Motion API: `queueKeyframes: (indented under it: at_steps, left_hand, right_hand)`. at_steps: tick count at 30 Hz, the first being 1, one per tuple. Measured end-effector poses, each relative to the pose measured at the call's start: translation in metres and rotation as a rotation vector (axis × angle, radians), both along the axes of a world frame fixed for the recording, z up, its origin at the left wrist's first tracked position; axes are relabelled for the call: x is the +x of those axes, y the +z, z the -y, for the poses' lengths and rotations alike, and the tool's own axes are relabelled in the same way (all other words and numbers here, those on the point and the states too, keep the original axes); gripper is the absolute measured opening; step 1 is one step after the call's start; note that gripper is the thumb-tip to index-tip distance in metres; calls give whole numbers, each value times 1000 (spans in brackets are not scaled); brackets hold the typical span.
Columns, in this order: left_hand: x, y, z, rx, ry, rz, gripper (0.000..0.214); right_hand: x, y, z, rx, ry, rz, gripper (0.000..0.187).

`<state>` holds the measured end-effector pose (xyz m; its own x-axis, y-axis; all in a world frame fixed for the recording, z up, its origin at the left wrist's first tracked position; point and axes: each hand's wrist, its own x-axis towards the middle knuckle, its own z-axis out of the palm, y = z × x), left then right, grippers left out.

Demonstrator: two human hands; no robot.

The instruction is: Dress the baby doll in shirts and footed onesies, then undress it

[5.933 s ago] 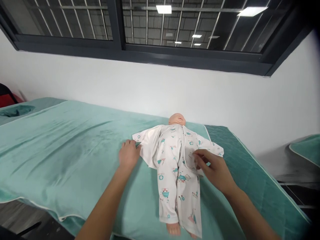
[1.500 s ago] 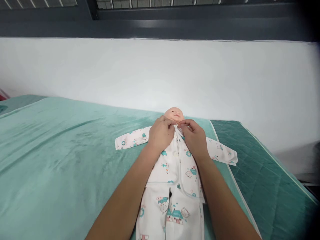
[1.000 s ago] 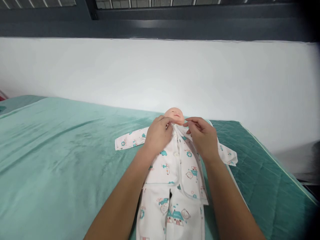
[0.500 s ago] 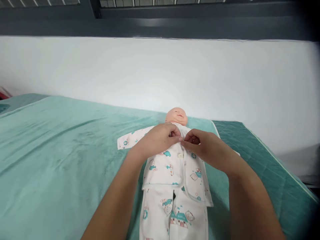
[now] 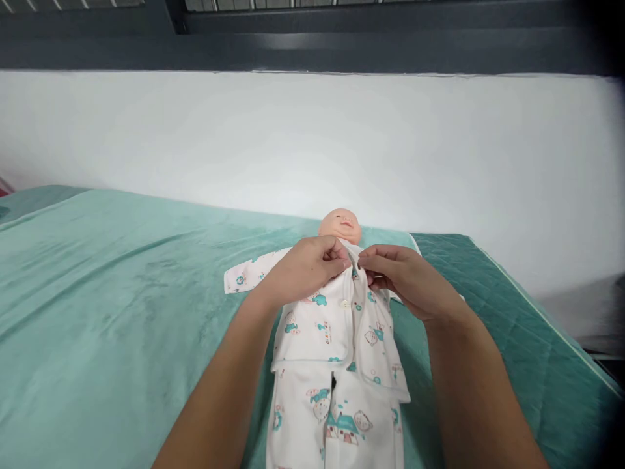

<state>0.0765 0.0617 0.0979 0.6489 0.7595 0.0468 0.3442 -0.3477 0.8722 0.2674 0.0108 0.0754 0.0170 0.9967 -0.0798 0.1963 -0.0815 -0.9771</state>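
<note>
A baby doll (image 5: 340,225) lies on its back, dressed in a white printed jacket (image 5: 312,332) and matching trousers (image 5: 297,417). The jacket's two front edges lie apart down the middle, and a pale button (image 5: 345,304) shows on the left one. My left hand (image 5: 317,264) pinches the left front edge near the collar. Across a small gap, my right hand (image 5: 398,270) grips the right front edge at the chest, its fingers closed on the cloth. What lies under the fingertips is hidden.
Beneath the doll is a light green blanket (image 5: 127,312), with a darker green quilted cover (image 5: 488,306) to the right. A white wall (image 5: 273,143) stands behind, and a dark metal frame (image 5: 317,49) crosses the top of the view.
My hands have moved slightly apart, from fingertips together to a small gap. The right front of the jacket is drawn up and away from the left one. The view has shifted a little.
</note>
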Motion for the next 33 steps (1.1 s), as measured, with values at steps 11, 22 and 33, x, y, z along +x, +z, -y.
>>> queueKeyframes:
  at_steps: [11, 22, 33]
  left_hand:
    - [8, -23, 9, -47, 58, 210, 17]
    - [8, -51, 17, -91, 162, 448, 15]
    - [6, -51, 16, -85, 117, 446, 16]
  right_hand:
    - [-7, -10, 4, 71, -75, -99, 24]
    - [-44, -35, 26, 316, -379, -43, 19]
    - [-41, -39, 25, 293, -369, -69, 21]
